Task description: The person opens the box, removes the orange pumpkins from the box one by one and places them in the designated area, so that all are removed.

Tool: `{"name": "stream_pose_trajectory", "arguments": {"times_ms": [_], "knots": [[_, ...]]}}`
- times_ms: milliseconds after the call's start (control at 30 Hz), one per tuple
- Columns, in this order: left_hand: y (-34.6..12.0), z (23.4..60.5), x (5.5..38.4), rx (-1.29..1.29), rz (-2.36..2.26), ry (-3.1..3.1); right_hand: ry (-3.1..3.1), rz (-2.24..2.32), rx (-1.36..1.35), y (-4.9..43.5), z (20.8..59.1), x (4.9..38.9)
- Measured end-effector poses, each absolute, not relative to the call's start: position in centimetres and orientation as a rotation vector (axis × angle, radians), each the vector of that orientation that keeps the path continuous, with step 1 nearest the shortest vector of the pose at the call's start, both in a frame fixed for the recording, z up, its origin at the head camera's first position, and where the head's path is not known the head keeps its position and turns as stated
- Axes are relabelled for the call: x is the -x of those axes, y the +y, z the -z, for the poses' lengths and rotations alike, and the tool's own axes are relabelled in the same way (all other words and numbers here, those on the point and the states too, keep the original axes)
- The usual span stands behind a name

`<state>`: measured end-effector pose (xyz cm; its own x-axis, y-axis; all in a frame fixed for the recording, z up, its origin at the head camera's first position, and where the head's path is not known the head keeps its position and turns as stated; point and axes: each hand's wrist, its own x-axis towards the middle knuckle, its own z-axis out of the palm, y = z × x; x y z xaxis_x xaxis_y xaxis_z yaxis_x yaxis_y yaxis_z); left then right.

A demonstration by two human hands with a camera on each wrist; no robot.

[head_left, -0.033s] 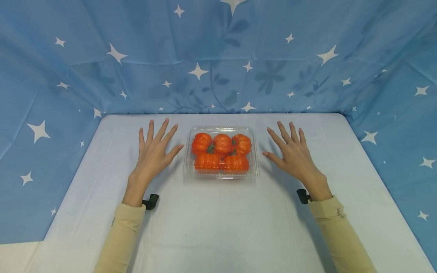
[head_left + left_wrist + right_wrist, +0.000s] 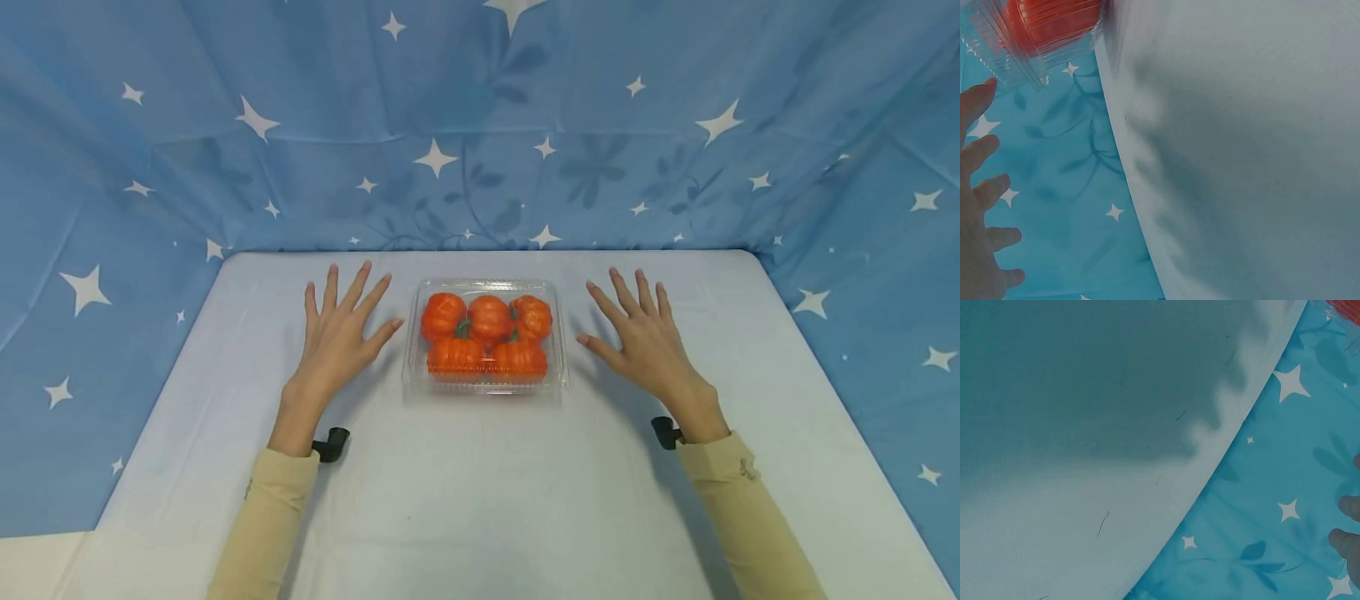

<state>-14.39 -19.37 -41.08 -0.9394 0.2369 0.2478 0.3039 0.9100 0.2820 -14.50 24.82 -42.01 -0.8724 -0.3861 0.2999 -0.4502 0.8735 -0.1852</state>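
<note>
A clear plastic clamshell box (image 2: 486,287) sits on the white table between the two hands, its lid closed. Inside lie several small orange pumpkins (image 2: 491,319) with green stems. My left hand (image 2: 334,342) is held to the left of the box, palm down with fingers spread, and holds nothing. To the right of the box my right hand (image 2: 647,343) mirrors it, fingers spread and nothing in them. Neither hand touches the box. A corner of the box (image 2: 1035,62) shows in the left wrist view, beyond the left thumb; the right wrist view catches only a sliver of it.
The white table (image 2: 480,500) extends around the box, its back edge against a blue curtain (image 2: 480,200) with white stars. The curtain also hangs along both sides. A black wrist camera mount (image 2: 332,444) is on the left wrist, another (image 2: 666,432) on the right.
</note>
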Motion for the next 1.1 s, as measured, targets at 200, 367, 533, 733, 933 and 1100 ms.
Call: {"name": "stream_pose_trajectory", "arguments": {"times_ms": [200,367,533,733,933,1100], "knots": [[-19.5,41.0,14.2,0.402,0.471,-2.851,-2.779,-0.369,-0.641,24.7,42.0,14.4],[-19.5,41.1,14.2,0.394,0.479,-2.855,-2.735,-0.368,-0.656,24.6,41.9,14.3],[-19.4,41.2,14.3,0.387,0.574,-2.852,-2.672,-0.442,-0.676,24.2,41.6,14.2],[-19.1,41.3,14.2,0.351,0.740,-2.859,-2.620,-0.540,-0.714,23.2,41.2,14.0],[-18.5,41.7,14.2,0.311,1.057,-2.831,-2.616,-0.627,-0.784,21.8,40.6,13.4],[-18.0,41.6,14.2,0.200,1.378,-2.848,-2.618,-0.664,-0.853,20.0,40.0,12.8]]}}
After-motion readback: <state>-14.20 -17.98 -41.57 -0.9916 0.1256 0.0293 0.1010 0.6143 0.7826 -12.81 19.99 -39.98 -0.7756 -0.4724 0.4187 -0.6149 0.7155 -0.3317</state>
